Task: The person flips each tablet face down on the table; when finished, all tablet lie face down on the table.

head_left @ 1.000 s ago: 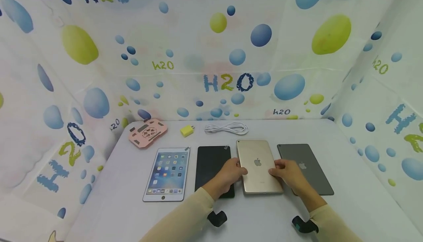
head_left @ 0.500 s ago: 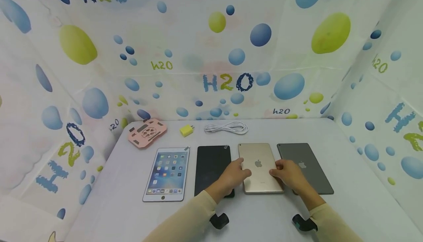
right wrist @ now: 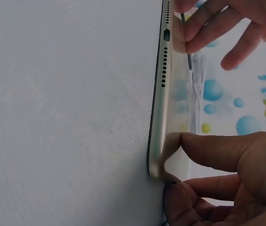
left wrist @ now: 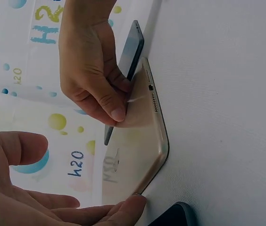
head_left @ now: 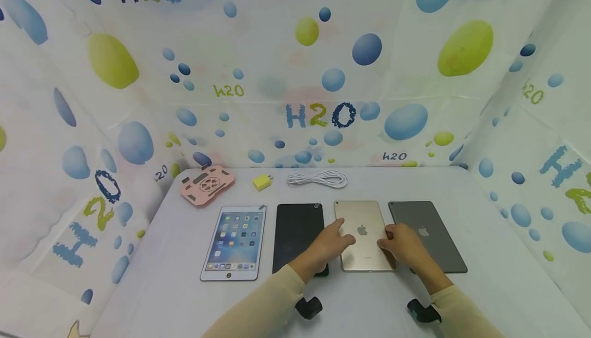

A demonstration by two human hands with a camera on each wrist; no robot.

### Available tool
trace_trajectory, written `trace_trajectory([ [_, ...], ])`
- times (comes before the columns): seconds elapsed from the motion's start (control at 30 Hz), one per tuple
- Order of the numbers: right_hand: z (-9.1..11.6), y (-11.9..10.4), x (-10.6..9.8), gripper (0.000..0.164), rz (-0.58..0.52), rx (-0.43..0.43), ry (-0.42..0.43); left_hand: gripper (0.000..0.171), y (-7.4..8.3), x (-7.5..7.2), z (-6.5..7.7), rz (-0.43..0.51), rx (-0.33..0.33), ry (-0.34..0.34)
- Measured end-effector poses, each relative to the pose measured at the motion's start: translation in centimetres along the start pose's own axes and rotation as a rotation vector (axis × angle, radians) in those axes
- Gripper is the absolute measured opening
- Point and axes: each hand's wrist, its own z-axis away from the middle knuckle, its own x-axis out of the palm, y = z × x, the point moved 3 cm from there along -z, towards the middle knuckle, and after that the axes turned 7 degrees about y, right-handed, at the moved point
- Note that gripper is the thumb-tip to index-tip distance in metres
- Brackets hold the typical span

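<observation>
A gold tablet [head_left: 367, 253] lies back side up, its apple logo showing. My right hand [head_left: 404, 243] pinches its right edge; the right wrist view has the thumb [right wrist: 208, 149] on the back and curled fingers [right wrist: 179, 202] at the side. At the opposite edge my left hand [head_left: 325, 248] touches the tablet with extended fingers [left wrist: 123, 212], its thumb [left wrist: 27, 148] held apart. Under the left wrist lies a black tablet [head_left: 295, 230], partly covered. A dark grey tablet [head_left: 440, 245], also back side up, sits beside the right hand, which hides part of its left edge.
A white tablet [head_left: 234, 240] with its screen lit lies at the left. Along the back are a pink case [head_left: 208, 185], a yellow charger plug [head_left: 262, 182] and a coiled white cable [head_left: 318, 178]. Patterned curtain walls [head_left: 258, 117] border the white table [head_left: 152, 297].
The gold tablet has shifted slightly nearer and to the right, and looks flatter on the table. My left thumb has come off its back; the right hand has kept its pinch.
</observation>
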Motion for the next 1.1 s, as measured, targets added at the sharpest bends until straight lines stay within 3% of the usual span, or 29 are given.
trace_trajectory([
  [0.27, -0.2, -0.4, -0.1, 0.021, -0.004, -0.019, 0.016, 0.072, 0.2, -0.5, 0.0, -0.008, 0.018, 0.008],
  [0.4, -0.2, -0.5, 0.3, 0.021, 0.061, -0.034, 0.043, 0.065, 0.4, -1.6, 0.5, -0.019, 0.078, 0.057],
  [0.57, 0.4, -1.4, 0.4, 0.045, 0.176, -0.064, 0.119, 0.056, 1.0, -5.1, 2.0, 0.016, 0.209, 0.171],
  [0.7, 0.7, -3.7, 0.7, 0.052, 0.147, -0.093, 0.144, 0.054, 0.4, -8.9, 2.9, 0.064, 0.227, 0.233],
  [0.83, 0.7, -5.8, 2.2, 0.052, -0.122, -0.079, 0.058, 0.052, -1.5, -11.6, 3.3, 0.064, 0.207, 0.287],
  [0.97, 0.7, -7.0, 3.8, 0.056, -0.536, 0.068, -0.085, 0.053, -3.6, -12.9, 3.5, 0.066, 0.145, 0.328],
  [1.1, 0.8, -7.9, 4.7, 0.064, -0.782, 0.197, -0.166, 0.056, -5.0, -13.4, 3.6, 0.102, 0.073, 0.34],
])
